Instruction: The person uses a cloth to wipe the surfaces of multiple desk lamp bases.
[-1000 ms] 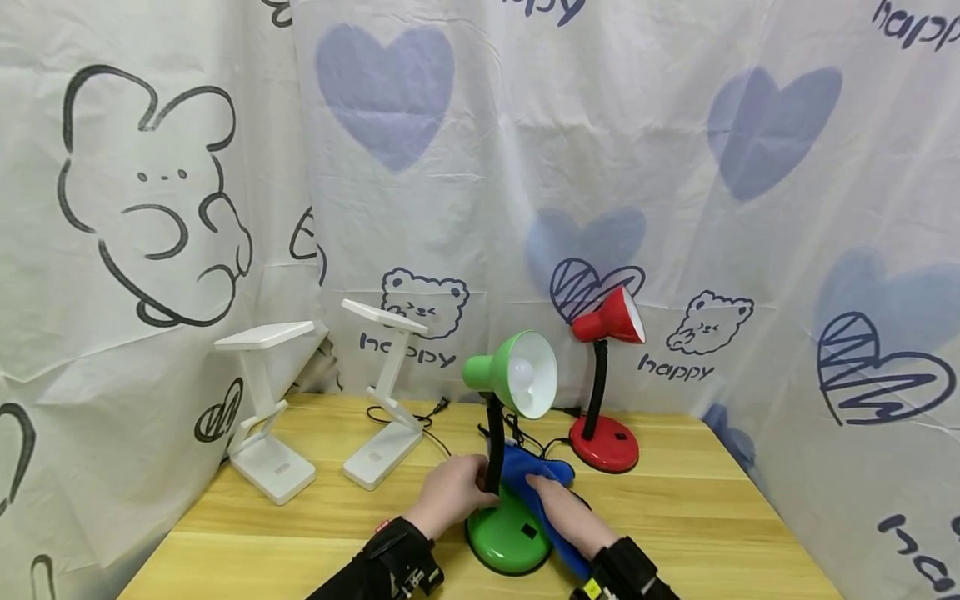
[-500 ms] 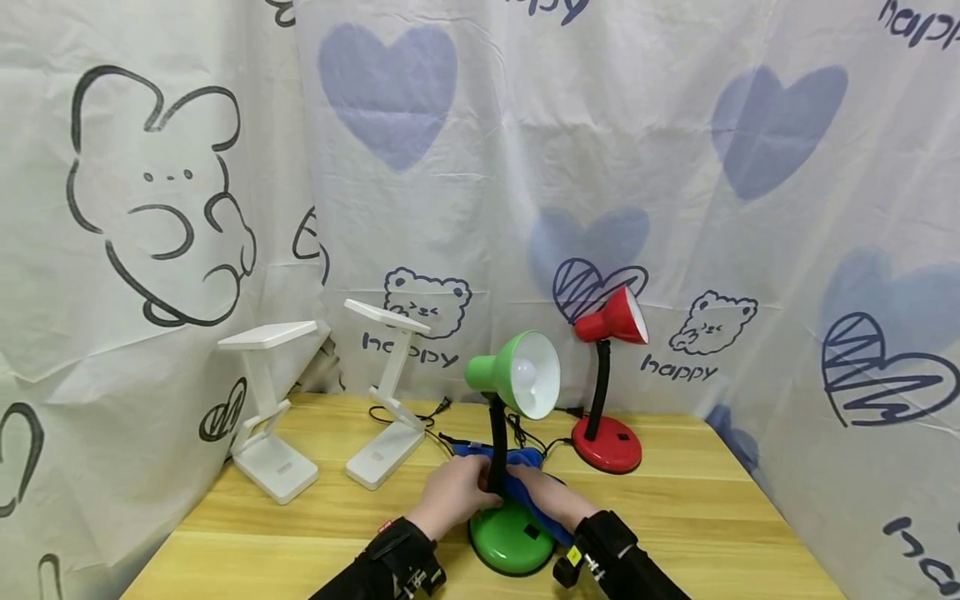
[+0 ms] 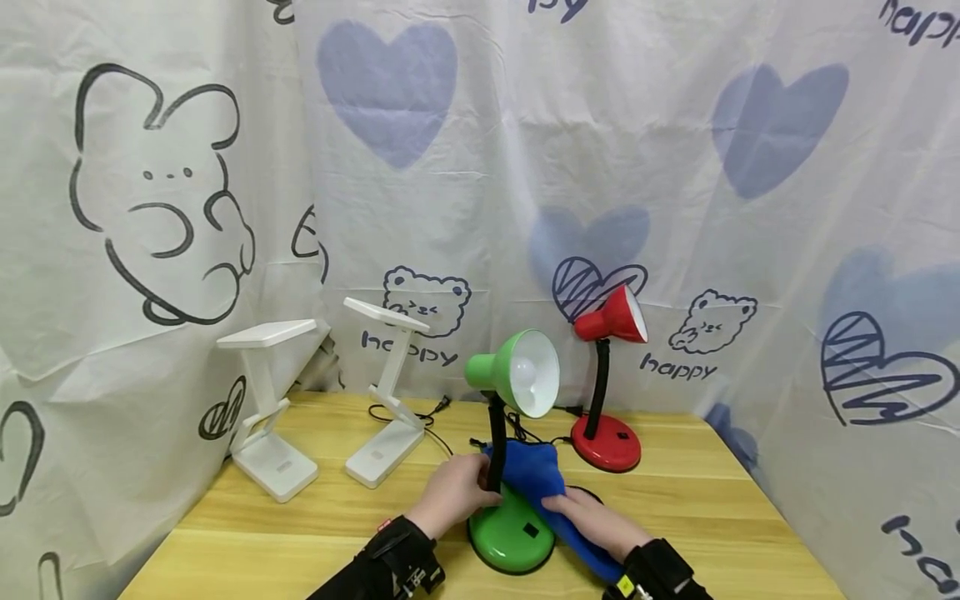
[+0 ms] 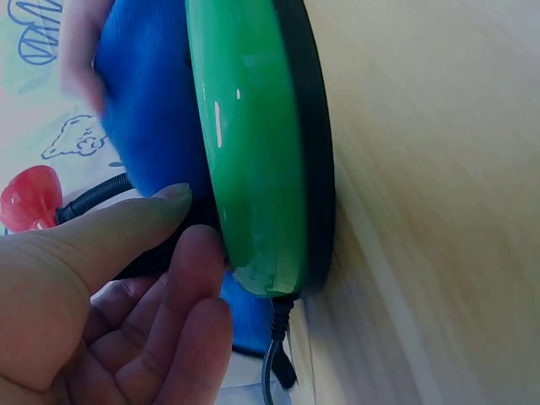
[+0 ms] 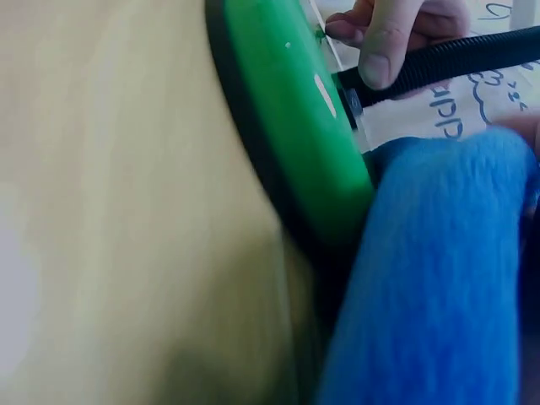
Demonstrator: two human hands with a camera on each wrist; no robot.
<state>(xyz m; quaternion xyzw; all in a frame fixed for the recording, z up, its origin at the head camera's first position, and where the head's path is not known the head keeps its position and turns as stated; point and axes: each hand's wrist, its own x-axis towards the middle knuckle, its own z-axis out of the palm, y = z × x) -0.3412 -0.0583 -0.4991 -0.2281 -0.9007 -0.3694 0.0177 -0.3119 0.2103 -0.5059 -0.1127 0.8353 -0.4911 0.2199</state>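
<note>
A green desk lamp (image 3: 512,537) with a black flexible neck stands upright near the front of the table. My left hand (image 3: 452,495) holds the bottom of that neck, its thumb and fingers around it just above the base. In my right hand (image 3: 600,521) is a blue cloth (image 3: 534,468), gripped at the right side of the green base. The cloth drapes from behind the neck forward along the base's edge. The right wrist view has the folded cloth (image 5: 439,270) close up against the base, covering most of the right hand's fingers.
Behind to the right stands a red desk lamp (image 3: 606,442). Two white folding lamps (image 3: 384,450) are on the left side of the wooden table (image 3: 697,517). Black cords (image 3: 525,429) lie behind the green lamp. A printed curtain (image 3: 480,167) hangs around the table.
My right hand went in towards the neck with the cloth, then came back right and nearer along the base. My left hand has stayed on the neck, and the lamp has not moved.
</note>
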